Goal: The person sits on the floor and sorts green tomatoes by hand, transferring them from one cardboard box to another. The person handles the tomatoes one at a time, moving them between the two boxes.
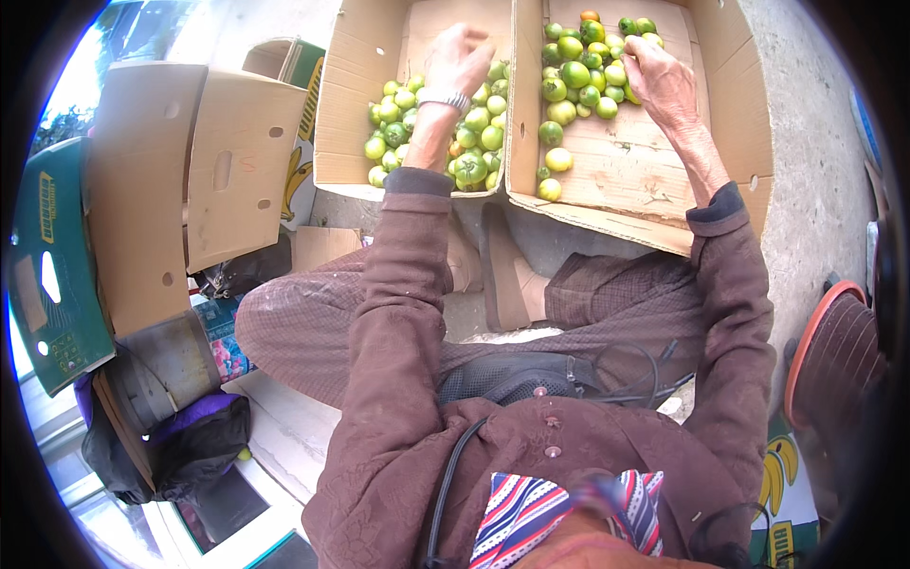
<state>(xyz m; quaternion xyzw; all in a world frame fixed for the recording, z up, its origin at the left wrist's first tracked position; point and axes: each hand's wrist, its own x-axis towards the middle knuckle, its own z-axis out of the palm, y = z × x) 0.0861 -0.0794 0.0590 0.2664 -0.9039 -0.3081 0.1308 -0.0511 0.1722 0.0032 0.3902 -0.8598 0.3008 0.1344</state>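
Observation:
Two open cardboard boxes lie side by side beyond the person's feet. Over the left cardboard box (343, 135) is my left hand (461, 60), wearing a metal-banded wristwatch (446, 98); its fingers are curled and blurred, and whether they hold anything cannot be told. Green tomatoes (470, 168) fill the near part of that box, with an orange one among them. My right hand (657, 75) reaches into the right cardboard box (732, 107), its fingertips at the edge of a cluster of green and yellowish tomatoes (574, 75). An orange tomato (589, 16) lies at the cluster's far end.
Empty cardboard cartons (146, 178) stand at the left, beside a green banana box (53, 263). A grey bucket (160, 370) and a black and purple bag (202, 441) are below them. On the right is a brown ribbed container with an orange rim (800, 355).

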